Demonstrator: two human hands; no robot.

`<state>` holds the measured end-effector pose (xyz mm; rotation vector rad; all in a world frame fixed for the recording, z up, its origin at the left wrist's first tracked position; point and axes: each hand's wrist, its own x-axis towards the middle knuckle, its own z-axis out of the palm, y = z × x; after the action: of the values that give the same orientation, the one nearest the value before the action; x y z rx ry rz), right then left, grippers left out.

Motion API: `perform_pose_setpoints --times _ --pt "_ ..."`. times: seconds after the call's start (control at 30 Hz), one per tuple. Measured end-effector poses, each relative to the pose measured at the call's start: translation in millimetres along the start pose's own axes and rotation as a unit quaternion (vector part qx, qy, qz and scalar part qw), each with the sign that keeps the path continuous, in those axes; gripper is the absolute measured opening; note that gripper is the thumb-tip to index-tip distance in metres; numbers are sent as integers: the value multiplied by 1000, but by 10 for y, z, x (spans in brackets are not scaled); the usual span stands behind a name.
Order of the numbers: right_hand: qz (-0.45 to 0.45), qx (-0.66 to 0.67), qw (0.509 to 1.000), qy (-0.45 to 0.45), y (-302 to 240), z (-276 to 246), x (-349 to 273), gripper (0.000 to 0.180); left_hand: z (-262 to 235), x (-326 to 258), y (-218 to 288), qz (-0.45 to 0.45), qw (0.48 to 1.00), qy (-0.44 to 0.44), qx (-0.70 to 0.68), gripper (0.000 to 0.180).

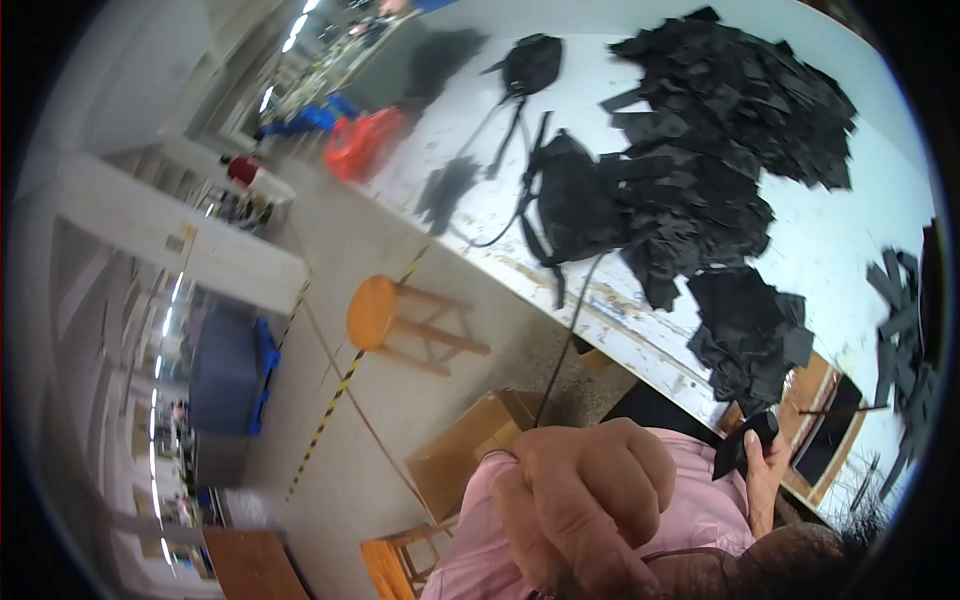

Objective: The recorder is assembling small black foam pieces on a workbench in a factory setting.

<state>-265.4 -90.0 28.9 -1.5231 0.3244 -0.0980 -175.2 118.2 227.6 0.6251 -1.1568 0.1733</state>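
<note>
My left hand (pixel 585 500) is close to the camera, its fingers closed in a fist around a thin black strap (pixel 568 345). The strap runs up to a black bag (pixel 575 200) lying on the white worktable (pixel 850 240). My right hand (pixel 765 470), coming out of a pink sleeve (pixel 700 515), grips a small black fabric piece (pixel 742 445) near the table's edge. A big heap of black fabric cut pieces (pixel 730 120) covers the table beyond the bag, with a smaller stack (pixel 750 330) nearer to me.
A second black bag (pixel 530 65) lies farther along the table. On the concrete floor stand a round wooden stool (pixel 385 315), a cardboard box (pixel 470 445) and another wooden stool (pixel 395 565). Yellow-black floor tape (pixel 335 400) runs past. Red and blue bags (pixel 360 140) lie farther off.
</note>
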Motion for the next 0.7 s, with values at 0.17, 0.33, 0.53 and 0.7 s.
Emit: perform_pose_setpoints --times 0.17,0.33,0.53,0.7 --pt "50 -10 998 42 -238 -15 40 12 -147 -123 -376 -184 942 -60 -276 35" --pt "-146 -74 979 123 -384 -134 185 13 -34 -408 -959 -334 935 5 119 9" --pt "-129 -61 976 167 -271 -256 148 14 -47 -1027 -1763 -516 839 -3 172 21" --pt "-104 -9 983 150 -242 -295 143 14 0 -1154 -1825 -623 778 -48 58 15"
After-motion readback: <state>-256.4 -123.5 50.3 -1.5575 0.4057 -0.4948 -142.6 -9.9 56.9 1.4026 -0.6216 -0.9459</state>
